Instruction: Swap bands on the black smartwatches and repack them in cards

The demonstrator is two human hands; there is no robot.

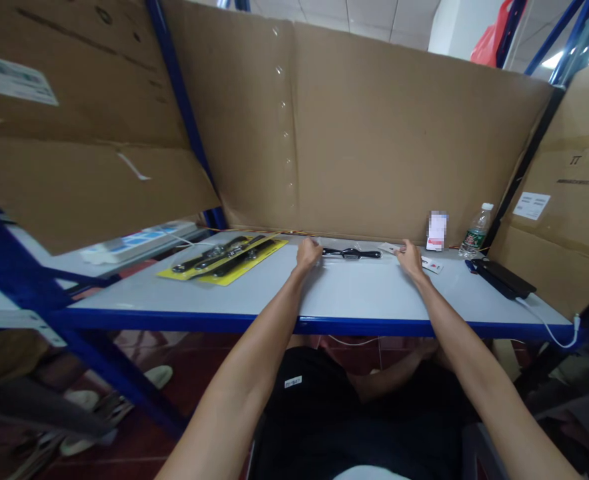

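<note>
A black spokeshave [350, 253], long and two-handled, lies on the white tabletop in what looks like clear plastic. My left hand [308, 254] is closed at its left end, fingers curled over the handle or the plastic edge. To the right, my right hand [409, 258] pinches a narrow white printed card [432, 265], which sticks out on both sides of the fingers. Over on the left, several similar black tools [234, 250] lie on yellow backing cards [229, 277], overlapping one another.
Cardboard panels [374, 133] wall in the blue-edged table [354, 293]. At the right stand a white phone-like item [437, 231], partly blurred, and a plastic bottle [476, 232]. A black device [503, 277] with a white cable lies nearby. A power strip [139, 243] sits beyond the left edge.
</note>
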